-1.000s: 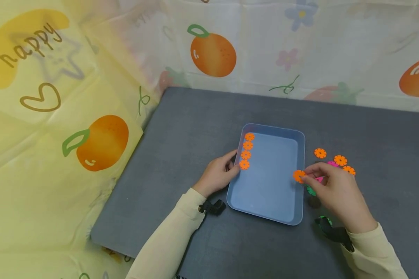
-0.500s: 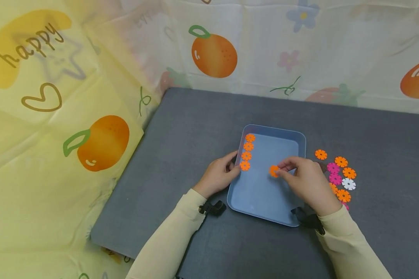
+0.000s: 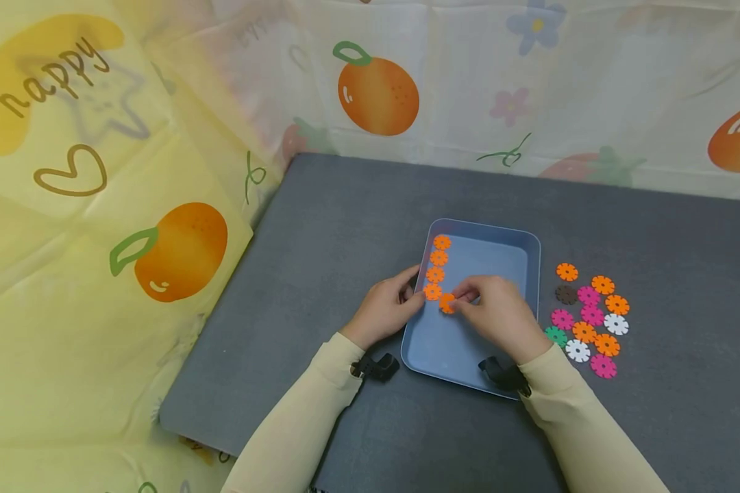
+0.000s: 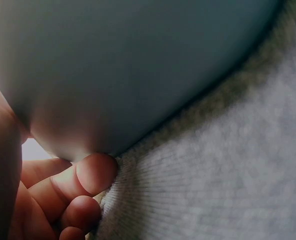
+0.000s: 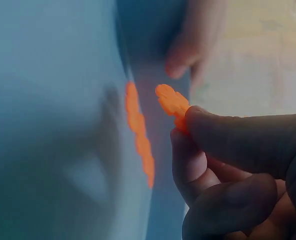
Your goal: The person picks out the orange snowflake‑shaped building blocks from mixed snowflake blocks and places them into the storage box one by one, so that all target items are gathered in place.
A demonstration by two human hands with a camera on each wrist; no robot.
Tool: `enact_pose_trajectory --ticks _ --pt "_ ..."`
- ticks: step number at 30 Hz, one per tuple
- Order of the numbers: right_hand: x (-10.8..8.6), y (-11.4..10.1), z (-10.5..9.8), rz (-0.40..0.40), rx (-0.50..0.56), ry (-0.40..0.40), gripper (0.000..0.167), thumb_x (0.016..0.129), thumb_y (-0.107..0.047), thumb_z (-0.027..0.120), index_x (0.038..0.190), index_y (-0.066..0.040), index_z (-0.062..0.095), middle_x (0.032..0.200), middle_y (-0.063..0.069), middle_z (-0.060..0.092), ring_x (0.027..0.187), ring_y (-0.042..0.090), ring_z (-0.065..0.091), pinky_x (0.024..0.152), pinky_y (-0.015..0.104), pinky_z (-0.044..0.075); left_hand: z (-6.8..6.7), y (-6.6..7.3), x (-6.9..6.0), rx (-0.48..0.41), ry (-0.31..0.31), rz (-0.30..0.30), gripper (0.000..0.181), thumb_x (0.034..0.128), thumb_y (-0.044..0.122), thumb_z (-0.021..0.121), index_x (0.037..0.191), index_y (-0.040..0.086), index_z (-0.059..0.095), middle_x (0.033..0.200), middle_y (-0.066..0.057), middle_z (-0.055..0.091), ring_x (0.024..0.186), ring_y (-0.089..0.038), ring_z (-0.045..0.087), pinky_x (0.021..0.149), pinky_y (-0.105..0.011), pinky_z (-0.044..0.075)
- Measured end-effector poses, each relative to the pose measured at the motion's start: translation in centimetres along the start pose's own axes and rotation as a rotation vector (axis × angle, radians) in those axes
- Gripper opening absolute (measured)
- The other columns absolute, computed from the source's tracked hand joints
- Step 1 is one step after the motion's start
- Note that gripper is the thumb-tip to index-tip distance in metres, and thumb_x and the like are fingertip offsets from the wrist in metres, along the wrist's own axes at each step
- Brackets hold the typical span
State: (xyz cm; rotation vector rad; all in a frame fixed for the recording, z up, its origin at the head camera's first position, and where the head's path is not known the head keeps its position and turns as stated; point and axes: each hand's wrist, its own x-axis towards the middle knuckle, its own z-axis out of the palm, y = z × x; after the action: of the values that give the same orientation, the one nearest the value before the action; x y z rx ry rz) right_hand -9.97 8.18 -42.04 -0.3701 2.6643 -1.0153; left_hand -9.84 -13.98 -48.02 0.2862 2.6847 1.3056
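Note:
Between thumb and fingertips my right hand [image 3: 499, 315] pinches an orange notched plastic disc [image 3: 447, 304], held over the blue tray [image 3: 469, 366]. In the right wrist view this disc [image 5: 171, 102] is tilted, with part of it hidden by the thumb. A row of several orange discs [image 3: 438, 258] lies along the tray's left side, and the held disc is just right of its near end. My left hand [image 3: 382, 311] grips the tray's left rim, thumb on the inner side. In the left wrist view, its curled fingers [image 4: 96, 173] touch the tray's outside [image 4: 138, 75].
Right of the tray, loose notched discs are spread on the grey table [image 3: 345, 226]: several orange, several pink [image 3: 603, 365], two white [image 3: 616, 324], one green [image 3: 556, 336] and one brown [image 3: 566, 295]. A printed cloth [image 3: 456, 89] hangs behind the table and at its left.
My right hand has carried the orange disc leftward from the tray's right rim to near the row. The left hand keeps its grip on the tray. More of the loose discs now show.

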Motion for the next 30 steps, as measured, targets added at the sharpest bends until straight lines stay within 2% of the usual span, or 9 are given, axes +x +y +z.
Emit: enact_pose_trajectory --ticks 11,17,23,30 --pt "1.1 0.1 1.8 0.011 0.033 -0.043 0.007 0.09 -0.014 0.078 0.09 -0.007 0.078 0.08 0.002 0.072 0.07 0.016 0.061 0.065 0.032 0.05 0.0 0.2 0.0 -0.01 -0.009 0.001 0.053 0.0997 0.025 0.062 0.151 0.009 0.057 0.081 0.003 0.063 0.066 -0.012 0.055 0.064 -0.027 0.045" --pt "1.6 0.4 2.3 0.019 0.064 -0.094 0.01 0.09 -0.015 0.077 0.084 -0.007 0.076 0.075 0.002 0.068 0.067 0.016 0.058 0.063 0.031 0.048 -0.1 0.3 -0.1 -0.02 -0.01 -0.01 0.053 0.0999 0.025 0.062 0.151 0.01 0.056 0.08 0.002 0.063 0.065 -0.014 0.055 0.063 -0.027 0.044" --pt "1.8 0.5 2.7 0.033 0.047 -0.123 0.013 0.089 -0.019 0.076 0.081 -0.009 0.076 0.072 -0.001 0.067 0.063 0.016 0.057 0.062 0.031 0.046 -0.1 0.4 -0.1 -0.018 -0.01 -0.014 0.054 0.0994 0.025 0.062 0.151 0.01 0.056 0.081 0.002 0.063 0.066 -0.014 0.055 0.063 -0.027 0.044" --pt "2.0 0.5 3.1 0.03 0.023 -0.105 0.015 0.09 -0.019 0.075 0.077 -0.011 0.073 0.072 -0.001 0.066 0.062 0.016 0.056 0.061 0.032 0.045 -0.1 0.4 -0.1 -0.033 -0.013 -0.011 0.054 0.1 0.024 0.062 0.152 0.011 0.056 0.08 0.002 0.063 0.065 -0.014 0.055 0.061 -0.027 0.044"
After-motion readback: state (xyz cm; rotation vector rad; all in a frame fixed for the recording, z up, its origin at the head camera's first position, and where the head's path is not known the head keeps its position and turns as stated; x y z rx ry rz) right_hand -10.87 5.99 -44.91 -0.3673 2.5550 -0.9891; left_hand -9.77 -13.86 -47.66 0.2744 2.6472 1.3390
